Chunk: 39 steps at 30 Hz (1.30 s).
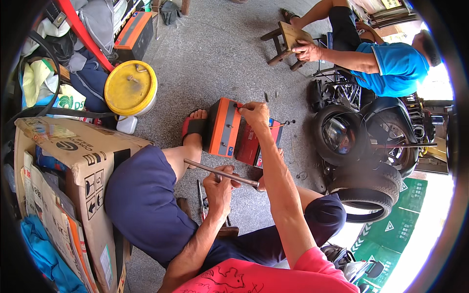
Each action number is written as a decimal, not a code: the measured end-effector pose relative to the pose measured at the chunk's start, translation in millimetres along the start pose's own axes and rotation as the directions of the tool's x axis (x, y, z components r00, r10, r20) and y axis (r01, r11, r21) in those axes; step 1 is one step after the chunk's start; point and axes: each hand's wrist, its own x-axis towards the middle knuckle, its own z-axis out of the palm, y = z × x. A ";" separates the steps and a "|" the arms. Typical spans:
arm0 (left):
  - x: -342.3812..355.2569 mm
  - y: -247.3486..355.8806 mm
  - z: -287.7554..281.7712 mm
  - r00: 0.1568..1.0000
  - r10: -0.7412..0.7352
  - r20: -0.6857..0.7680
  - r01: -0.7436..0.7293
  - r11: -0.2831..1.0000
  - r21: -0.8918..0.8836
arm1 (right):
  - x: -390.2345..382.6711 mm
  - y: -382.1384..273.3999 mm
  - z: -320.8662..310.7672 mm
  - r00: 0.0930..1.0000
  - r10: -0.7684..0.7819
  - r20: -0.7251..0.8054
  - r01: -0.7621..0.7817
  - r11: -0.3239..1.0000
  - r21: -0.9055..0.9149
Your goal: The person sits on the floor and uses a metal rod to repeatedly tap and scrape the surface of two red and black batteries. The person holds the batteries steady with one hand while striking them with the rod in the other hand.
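My left hand point(220, 190) is wrapped round a long metal rod point(200, 165), which slants between my knees. An orange and black battery point(224, 128) stands on the floor in front of me. My right hand point(256, 114) reaches to its far right corner, fingertips pinched together at a small red piece point(238, 105) there; what exactly they grip is too small to tell. A red battery point(248, 146) stands right beside the orange one, partly hidden by my right forearm. A thin lead with dark ends point(288, 122) lies across the red battery's far side.
On the left are a cardboard box point(73, 141) of papers and a yellow-lidded bucket point(130, 88). Another orange battery point(134, 36) stands behind them. Tyres point(364, 188) are stacked at right. A person in blue point(391, 66) sits far right, one hand on a wooden stool point(293, 36).
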 end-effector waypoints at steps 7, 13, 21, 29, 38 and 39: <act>2.2 -2.0 -4.0 1.000 -0.018 0.018 0.017 0.997 0.074 | -3.3 0.8 0.8 0.999 0.015 0.028 -0.018 0.995 0.102; 3.0 -4.1 0.0 1.000 -0.014 -0.008 0.015 0.999 0.040 | -5.9 -4.8 -2.6 1.000 -0.020 -0.010 0.021 1.000 0.014; 4.0 -7.9 -1.5 1.000 -0.002 0.010 0.002 1.000 0.020 | -25.7 -22.3 3.7 0.977 -0.106 -0.185 0.076 0.983 -0.166; 4.3 -10.2 -3.0 0.999 -0.002 0.032 0.001 1.000 0.010 | -26.6 -15.7 13.7 0.870 -0.401 -0.287 0.282 0.882 -0.377; 4.7 -11.7 -2.2 1.000 -0.012 0.014 0.012 1.000 0.022 | -24.3 -18.1 17.1 0.930 -0.330 -0.161 0.231 0.868 -0.440; 4.8 -11.3 -2.2 1.000 -0.013 0.010 0.013 1.000 0.022 | -25.2 -20.1 16.8 0.932 -0.330 -0.147 0.235 0.863 -0.447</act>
